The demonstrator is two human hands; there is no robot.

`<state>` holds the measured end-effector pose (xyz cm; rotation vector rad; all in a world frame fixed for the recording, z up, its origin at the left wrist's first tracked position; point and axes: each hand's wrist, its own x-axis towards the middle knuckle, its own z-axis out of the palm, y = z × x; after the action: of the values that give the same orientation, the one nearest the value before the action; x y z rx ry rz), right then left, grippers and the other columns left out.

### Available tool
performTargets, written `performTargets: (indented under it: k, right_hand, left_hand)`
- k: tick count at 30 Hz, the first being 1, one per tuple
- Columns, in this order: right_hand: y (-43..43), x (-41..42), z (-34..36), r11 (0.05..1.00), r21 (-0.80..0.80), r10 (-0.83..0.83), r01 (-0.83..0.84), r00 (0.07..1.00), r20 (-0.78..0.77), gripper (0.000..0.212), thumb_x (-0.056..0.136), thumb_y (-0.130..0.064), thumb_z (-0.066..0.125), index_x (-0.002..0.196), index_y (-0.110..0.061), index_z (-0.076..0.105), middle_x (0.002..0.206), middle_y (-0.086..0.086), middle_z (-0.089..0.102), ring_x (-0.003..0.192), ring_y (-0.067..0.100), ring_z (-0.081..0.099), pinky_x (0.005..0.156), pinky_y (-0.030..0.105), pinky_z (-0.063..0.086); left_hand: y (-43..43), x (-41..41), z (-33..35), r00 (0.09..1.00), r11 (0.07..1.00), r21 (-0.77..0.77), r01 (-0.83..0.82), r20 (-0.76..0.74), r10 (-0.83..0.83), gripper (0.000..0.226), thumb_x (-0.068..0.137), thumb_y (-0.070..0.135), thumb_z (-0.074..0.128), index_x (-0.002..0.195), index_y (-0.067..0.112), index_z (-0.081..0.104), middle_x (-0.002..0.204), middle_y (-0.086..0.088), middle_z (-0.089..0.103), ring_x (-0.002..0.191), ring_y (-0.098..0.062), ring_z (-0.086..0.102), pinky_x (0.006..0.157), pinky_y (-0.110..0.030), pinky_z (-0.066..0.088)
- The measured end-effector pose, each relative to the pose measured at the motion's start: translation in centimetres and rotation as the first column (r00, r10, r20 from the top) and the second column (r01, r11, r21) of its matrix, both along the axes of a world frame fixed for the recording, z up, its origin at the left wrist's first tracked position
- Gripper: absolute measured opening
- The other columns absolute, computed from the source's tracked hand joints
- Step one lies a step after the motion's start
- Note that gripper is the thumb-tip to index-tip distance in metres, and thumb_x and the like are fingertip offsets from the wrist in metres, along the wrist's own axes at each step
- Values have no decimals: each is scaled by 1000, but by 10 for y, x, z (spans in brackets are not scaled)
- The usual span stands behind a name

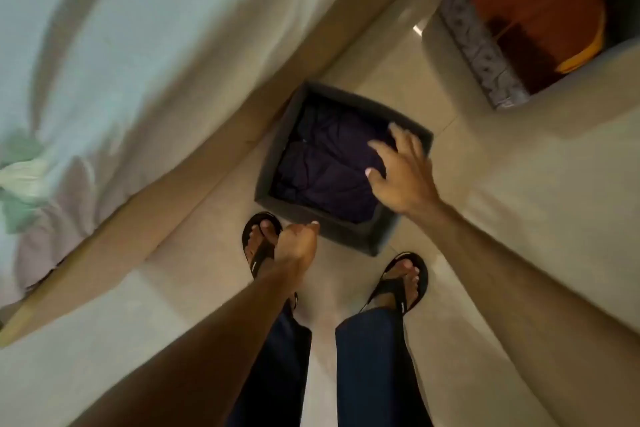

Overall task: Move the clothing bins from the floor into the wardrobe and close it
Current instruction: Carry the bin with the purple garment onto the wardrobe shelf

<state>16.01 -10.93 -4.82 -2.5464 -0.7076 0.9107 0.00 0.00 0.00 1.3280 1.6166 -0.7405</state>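
Bed (138,62) runs tight along the bin's left side, so no room there. Open floor (485,218) lies to the right. Dark bin (329,229) sits on the floor just ahead of the feet, packed with folded dark clothes (329,170). Walls look like soft fabric and the load light, so expect sag: take opposite rims and lift level. Second bin (485,55), holding orange clothes, sits well apart to the far right. Right hand (398,170) is spread wide over the right rim, contact unclear. Left hand (298,239) is curled at the near-left corner; cannot tell if it grips.
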Motion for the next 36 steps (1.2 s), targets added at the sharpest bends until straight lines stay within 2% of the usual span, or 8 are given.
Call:
performTargets:
  k: [2, 5, 8, 12, 15, 22, 30, 36]
  right_hand:
    - [17, 16, -30, 988, -101, 128, -113, 980, 150, 56, 82, -32, 63, 135, -25, 48, 160, 13, 8, 147, 34, 4, 114, 54, 18]
    - [28, 39, -65, 933, -278, 265, -229, 959, 102, 62, 78, -37, 66, 136, -22, 47, 160, 16, 0, 146, 38, 0, 114, 56, 13]
    - [24, 42, -78, 915, -305, 332, -265, 923, 195, 60, 70, -29, 71, 125, -12, 54, 146, 21, 31, 129, 42, 33, 102, 52, 33]
    - [20, 40, -75, 927, -318, 268, -197, 943, 198, 45, 74, -21, 66, 117, -8, 59, 117, 19, 46, 106, 39, 45, 74, 40, 37]
    - [6, 38, -73, 903, -400, 183, -155, 983, 32, 39, 80, -23, 62, 116, -9, 61, 119, 17, 46, 108, 39, 46, 77, 41, 43]
    - [-57, 17, -63, 949, -292, -156, 118, 982, -110, 8, 78, -3, 53, 83, -8, 58, 93, 16, 62, 89, 39, 62, 64, 33, 40]
    - [-139, -4, 95, 948, -192, -258, 253, 966, -1, 27, 81, -1, 52, 105, -12, 60, 91, 15, 66, 80, 38, 63, 59, 30, 39]
    - [-201, -14, 284, 910, -112, -400, 400, 916, 20, 44, 91, -4, 49, 134, -13, 54, 121, 13, 66, 99, 36, 64, 79, 36, 53]
  left_hand:
    - [1, 1, -30, 995, 990, -100, -97, -12, 96, 59, 99, 41, 43, 143, 3, 37, 134, 7, 34, 139, -29, 31, 107, -30, 24]
    - [7, -2, -58, 983, 944, -273, -183, -61, 173, 56, 94, 41, 54, 140, 13, 44, 132, 1, 49, 123, -27, 51, 94, -40, 46]
    - [13, 0, -69, 969, 924, -298, -241, -17, 247, 56, 94, 40, 54, 140, 9, 43, 125, 1, 46, 129, -25, 46, 103, -39, 41]
    - [23, 17, -75, 987, 980, -146, -133, 73, 145, 62, 85, 47, 65, 133, 10, 53, 137, 4, 45, 125, -19, 44, 104, -27, 35]
    - [38, 29, -82, 994, 999, 11, -30, 101, 28, 52, 89, 32, 65, 133, 8, 53, 137, -12, 55, 121, -33, 53, 105, -32, 40]
    - [61, 44, -54, 904, 916, 121, 381, 159, -397, 69, 89, 25, 64, 149, 18, 31, 151, -5, 41, 136, -27, 42, 111, -33, 34]
    - [11, 67, 101, 794, 823, 179, 539, 216, -568, 65, 88, 21, 63, 147, 20, 37, 137, -6, 57, 118, -25, 58, 97, -37, 50]
    - [-32, 84, 275, 676, 706, 241, 666, 205, -708, 65, 90, 24, 61, 149, 20, 33, 142, -7, 52, 123, -26, 55, 100, -38, 48]
